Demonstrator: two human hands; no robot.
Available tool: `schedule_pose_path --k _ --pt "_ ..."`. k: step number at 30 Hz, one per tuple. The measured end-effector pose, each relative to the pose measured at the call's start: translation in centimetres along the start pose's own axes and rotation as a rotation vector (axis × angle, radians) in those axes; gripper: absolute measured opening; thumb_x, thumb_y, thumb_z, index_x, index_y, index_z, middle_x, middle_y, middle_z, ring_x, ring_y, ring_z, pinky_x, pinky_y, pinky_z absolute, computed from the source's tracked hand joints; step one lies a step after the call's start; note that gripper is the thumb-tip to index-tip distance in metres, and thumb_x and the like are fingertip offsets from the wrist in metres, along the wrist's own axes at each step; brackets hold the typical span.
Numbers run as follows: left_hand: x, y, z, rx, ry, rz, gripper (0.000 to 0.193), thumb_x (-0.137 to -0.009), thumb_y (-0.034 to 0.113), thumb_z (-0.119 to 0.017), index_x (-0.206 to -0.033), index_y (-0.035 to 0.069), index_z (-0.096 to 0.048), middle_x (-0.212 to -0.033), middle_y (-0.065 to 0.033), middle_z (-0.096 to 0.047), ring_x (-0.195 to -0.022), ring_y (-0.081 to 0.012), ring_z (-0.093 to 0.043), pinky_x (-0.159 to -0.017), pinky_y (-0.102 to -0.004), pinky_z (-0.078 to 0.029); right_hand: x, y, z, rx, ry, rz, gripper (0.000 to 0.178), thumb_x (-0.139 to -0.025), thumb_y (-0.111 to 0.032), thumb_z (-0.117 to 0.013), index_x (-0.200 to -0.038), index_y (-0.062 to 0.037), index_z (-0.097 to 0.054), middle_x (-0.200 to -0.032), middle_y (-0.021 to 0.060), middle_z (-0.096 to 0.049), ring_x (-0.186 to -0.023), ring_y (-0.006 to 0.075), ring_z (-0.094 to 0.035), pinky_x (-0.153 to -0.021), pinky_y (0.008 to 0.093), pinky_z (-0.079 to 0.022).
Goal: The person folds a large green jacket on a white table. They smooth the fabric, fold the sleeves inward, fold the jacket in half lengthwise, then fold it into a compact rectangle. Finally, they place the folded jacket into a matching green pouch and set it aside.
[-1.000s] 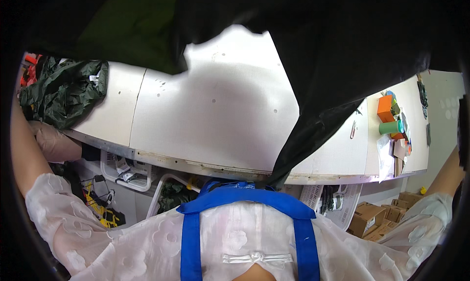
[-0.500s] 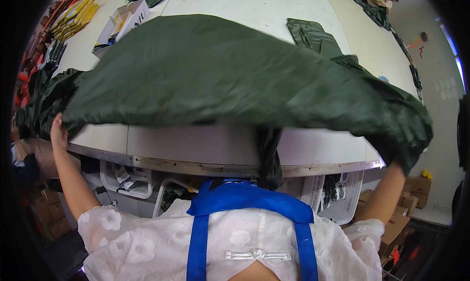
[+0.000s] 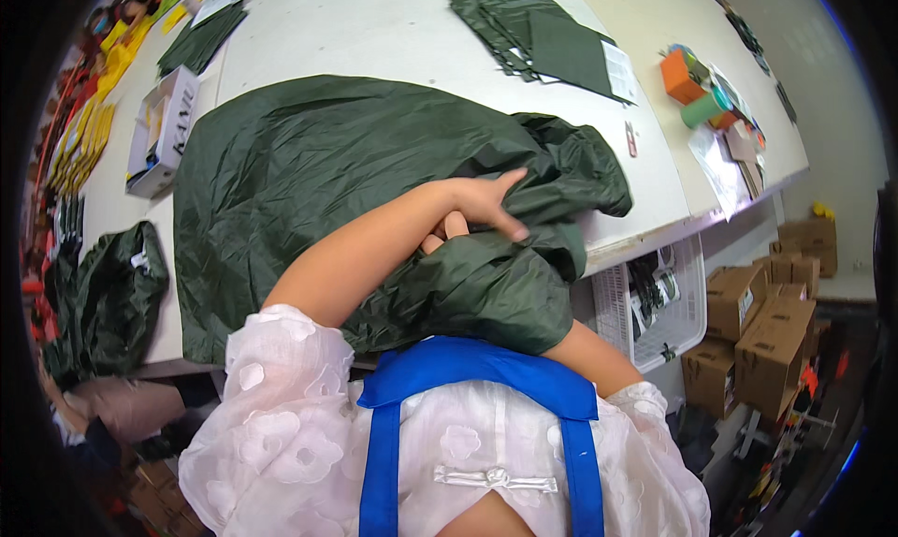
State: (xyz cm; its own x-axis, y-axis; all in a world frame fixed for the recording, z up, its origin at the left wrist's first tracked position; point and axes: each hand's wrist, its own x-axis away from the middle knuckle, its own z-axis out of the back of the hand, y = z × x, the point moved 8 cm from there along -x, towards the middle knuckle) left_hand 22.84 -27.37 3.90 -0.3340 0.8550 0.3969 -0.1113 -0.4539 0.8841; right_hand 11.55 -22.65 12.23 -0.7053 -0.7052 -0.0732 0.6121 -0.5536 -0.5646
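A wide piece of thin, shiny dark green fabric (image 3: 309, 153) lies spread and creased across the near part of the white table, bunched toward its right end. My left hand (image 3: 488, 202) reaches across to the right and rests on the bunched part, thumb and fingers spread apart. Fabric covers most of my right hand (image 3: 456, 225) and its wrist. Only a few bent fingertips show, close beside my left wrist, closed against the cloth. The right forearm comes out from under the fabric at the lower right.
Folded green pieces (image 3: 571, 50) lie at the far side, near a small red tool (image 3: 630, 138). A white box (image 3: 164, 130) and a crumpled dark green piece (image 3: 122, 294) sit on the left. Below the table's edge are a white basket (image 3: 692, 303) and cardboard boxes (image 3: 772, 350).
The fabric has come down from being held stretched in the air onto the table. My left hand has swung from far left to the right, and my right hand has come inward. The view has shifted.
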Motion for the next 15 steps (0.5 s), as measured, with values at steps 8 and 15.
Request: schedule_pose_path --k 8,15 --pt "9.5 -1.7 6.8 0.68 0.359 0.178 0.056 -0.064 0.005 -0.056 -0.12 0.001 -0.059 -0.096 -0.0044 -0.065 -0.081 -0.0106 -0.06 -0.072 -0.0269 -0.049 20.2 9.8 -8.9 -0.14 0.335 -0.401 0.049 -0.079 -0.021 -0.068 -0.121 -0.0025 -0.052 -0.113 0.018 -0.056 -0.103 0.0342 -0.056 -0.088 0.04 -0.046" --pt "29.9 -5.2 15.8 0.392 0.825 -0.024 0.085 -0.049 0.018 -0.061 -0.128 -0.01 -0.047 -0.122 -0.0176 -0.057 -0.107 -0.0243 -0.057 -0.099 -0.032 -0.04 11.9 17.1 -10.3 -0.306 0.406 -0.801 0.069 -0.07 -0.027 -0.077 -0.126 -0.0021 -0.045 -0.111 0.0227 -0.057 -0.096 0.0385 -0.059 -0.08 0.0448 -0.049"
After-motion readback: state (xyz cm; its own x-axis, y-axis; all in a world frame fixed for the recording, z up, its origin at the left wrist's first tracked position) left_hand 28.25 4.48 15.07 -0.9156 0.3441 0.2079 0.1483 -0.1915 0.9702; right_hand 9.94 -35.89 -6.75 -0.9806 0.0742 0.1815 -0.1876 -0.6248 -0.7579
